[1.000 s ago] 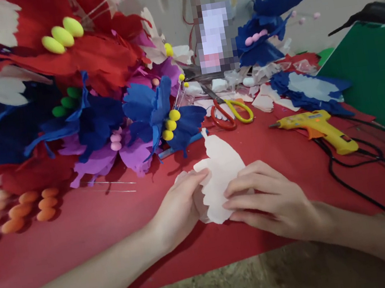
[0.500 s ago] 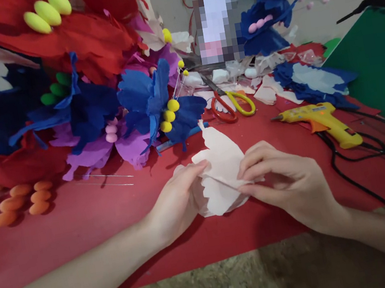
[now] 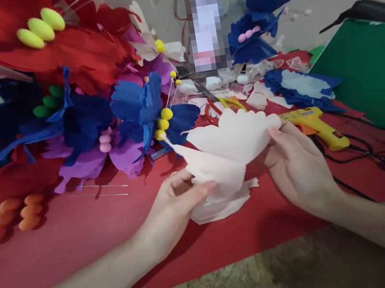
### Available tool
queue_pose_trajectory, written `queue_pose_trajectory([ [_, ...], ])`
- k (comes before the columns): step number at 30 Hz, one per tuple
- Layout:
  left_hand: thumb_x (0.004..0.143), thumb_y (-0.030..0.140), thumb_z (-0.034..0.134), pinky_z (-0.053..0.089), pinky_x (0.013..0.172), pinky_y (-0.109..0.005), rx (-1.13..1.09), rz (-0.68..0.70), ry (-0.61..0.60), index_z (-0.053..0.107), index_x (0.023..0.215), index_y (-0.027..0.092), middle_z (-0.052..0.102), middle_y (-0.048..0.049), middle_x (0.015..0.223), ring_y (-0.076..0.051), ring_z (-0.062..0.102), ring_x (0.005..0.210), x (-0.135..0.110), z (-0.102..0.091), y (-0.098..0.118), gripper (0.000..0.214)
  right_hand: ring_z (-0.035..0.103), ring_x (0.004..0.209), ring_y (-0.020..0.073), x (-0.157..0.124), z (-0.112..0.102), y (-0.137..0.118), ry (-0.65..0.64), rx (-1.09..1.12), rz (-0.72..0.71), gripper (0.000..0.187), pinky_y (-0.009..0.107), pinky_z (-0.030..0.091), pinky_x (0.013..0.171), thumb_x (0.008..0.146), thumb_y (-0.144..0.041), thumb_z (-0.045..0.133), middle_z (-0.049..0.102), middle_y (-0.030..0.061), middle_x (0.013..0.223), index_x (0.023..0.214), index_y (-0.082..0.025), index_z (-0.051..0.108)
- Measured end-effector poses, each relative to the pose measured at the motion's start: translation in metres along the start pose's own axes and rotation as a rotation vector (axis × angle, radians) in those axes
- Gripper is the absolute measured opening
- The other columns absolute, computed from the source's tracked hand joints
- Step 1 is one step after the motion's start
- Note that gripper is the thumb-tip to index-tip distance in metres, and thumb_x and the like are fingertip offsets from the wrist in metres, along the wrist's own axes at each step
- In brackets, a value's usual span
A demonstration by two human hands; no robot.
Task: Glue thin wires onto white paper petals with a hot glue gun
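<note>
A pale, scallop-edged butterfly-wing cutout (image 3: 237,137) is spread between my hands, creased near its middle. My right hand (image 3: 296,166) pinches its upper right wing between thumb and fingers. On the left, my left hand (image 3: 176,207) grips the lower left part, thumb on top and fingers behind. Beneath it lie more pale cutout layers (image 3: 221,210), partly covered. I cannot tell whether they are joined to the piece on top.
Blue butterflies (image 3: 143,108) and red butterflies (image 3: 84,59) crowd the left. Orange egg-shaped pieces (image 3: 11,214) lie near thin wires (image 3: 101,192). Scissors (image 3: 228,102) lie behind the cutout. A yellow glue gun (image 3: 316,127) with a black cord, a green board (image 3: 370,67) and a blurred-out screen (image 3: 209,29) stand beyond.
The folded cutout has been opened out, its scalloped wing lifted up and to the right. My right hand has moved from its middle to the wing's right edge. The view has shifted slightly.
</note>
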State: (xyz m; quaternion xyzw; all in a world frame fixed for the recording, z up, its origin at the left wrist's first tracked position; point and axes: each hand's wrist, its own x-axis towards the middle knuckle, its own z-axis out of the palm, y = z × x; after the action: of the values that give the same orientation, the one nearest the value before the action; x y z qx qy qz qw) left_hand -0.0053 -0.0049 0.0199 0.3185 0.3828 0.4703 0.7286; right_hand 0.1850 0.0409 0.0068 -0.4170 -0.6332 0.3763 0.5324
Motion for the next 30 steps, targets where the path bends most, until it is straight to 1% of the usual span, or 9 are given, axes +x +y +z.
queue_pose_trajectory([
  [3,0.056,0.017,0.074,0.046,0.068,-0.026,0.025,-0.026,-0.005,0.064,0.075,0.017,0.067,0.0006,0.073,-0.016,0.063,0.072,-0.002,0.001,0.0,0.022,0.063,0.085,0.0191,0.003,-0.002,0.003,-0.01,-0.005,0.021,0.014,0.036,0.053,0.067,0.09,-0.027,0.035,0.065,0.0057,0.09,0.085,-0.026,0.048],
  [6,0.055,0.019,0.078,0.048,0.07,-0.026,0.005,0.008,-0.01,0.06,0.079,0.016,0.067,-0.0006,0.084,-0.018,0.062,0.083,0.0,0.001,0.0,0.031,0.063,0.085,0.0181,0.003,-0.001,0.003,-0.025,-0.035,-0.005,0.016,0.036,0.052,0.069,0.091,-0.026,0.032,0.065,0.005,0.092,0.084,-0.026,0.047],
  [8,0.057,0.027,0.078,0.05,0.069,-0.027,-0.049,0.006,-0.046,0.058,0.085,0.017,0.065,-0.0001,0.087,-0.017,0.062,0.081,0.003,0.001,-0.001,0.036,0.063,0.086,0.0181,0.003,0.0,0.0,-0.031,-0.014,-0.007,0.016,0.036,0.052,0.07,0.091,-0.026,0.032,0.065,0.0045,0.092,0.081,-0.025,0.045],
  [10,0.06,0.034,0.077,0.05,0.067,-0.025,-0.107,-0.001,-0.051,0.056,0.088,0.019,0.064,0.002,0.084,-0.013,0.062,0.074,0.005,0.0,-0.001,0.038,0.063,0.086,0.0187,0.002,0.001,-0.003,-0.029,0.019,0.013,0.015,0.036,0.052,0.07,0.09,-0.026,0.033,0.065,0.0039,0.092,0.08,-0.025,0.044],
  [13,0.06,0.034,0.077,0.049,0.065,-0.022,-0.089,-0.013,-0.018,0.057,0.086,0.018,0.065,0.0026,0.078,-0.011,0.061,0.067,0.007,0.0,-0.001,0.036,0.063,0.086,0.0193,0.001,0.002,-0.006,-0.034,0.006,0.016,0.014,0.037,0.052,0.07,0.09,-0.027,0.033,0.065,0.0029,0.089,0.081,-0.025,0.043],
  [17,0.06,0.027,0.077,0.048,0.064,-0.023,0.013,-0.059,-0.016,0.063,0.079,0.014,0.066,0.0,0.069,-0.013,0.062,0.066,0.003,0.002,0.0,0.026,0.062,0.088,0.02,0.0,0.004,-0.008,-0.029,-0.018,0.001,0.013,0.038,0.051,0.072,0.09,-0.028,0.032,0.064,0.0031,0.087,0.083,-0.025,0.042],
  [22,0.065,0.025,0.074,0.046,0.057,-0.021,0.089,-0.025,-0.045,0.065,0.076,0.015,0.067,0.0007,0.068,-0.011,0.059,0.06,-0.001,-0.001,-0.003,0.017,0.062,0.087,0.0187,-0.001,0.006,-0.01,-0.026,-0.014,0.01,0.013,0.036,0.051,0.07,0.089,-0.029,0.031,0.064,0.0031,0.085,0.083,-0.025,0.041],
  [27,0.067,0.026,0.073,0.049,0.068,-0.025,0.119,-0.013,-0.013,0.064,0.085,0.018,0.068,-0.0004,0.081,-0.015,0.062,0.075,-0.001,-0.003,-0.006,0.021,0.061,0.085,0.0186,-0.001,0.011,-0.013,0.061,0.223,0.101,0.007,0.035,0.052,0.067,0.085,-0.029,0.043,0.063,0.0025,0.083,0.08,-0.025,0.046],
  [30,0.069,0.024,0.071,0.048,0.076,-0.028,0.028,0.032,-0.025,0.061,0.091,0.019,0.066,-0.0012,0.09,-0.018,0.061,0.088,0.002,-0.002,-0.007,0.025,0.06,0.085,0.0187,0.004,0.01,-0.019,0.15,0.268,0.085,0.006,0.034,0.053,0.066,0.083,-0.029,0.049,0.061,0.0028,0.084,0.079,-0.024,0.049],
])
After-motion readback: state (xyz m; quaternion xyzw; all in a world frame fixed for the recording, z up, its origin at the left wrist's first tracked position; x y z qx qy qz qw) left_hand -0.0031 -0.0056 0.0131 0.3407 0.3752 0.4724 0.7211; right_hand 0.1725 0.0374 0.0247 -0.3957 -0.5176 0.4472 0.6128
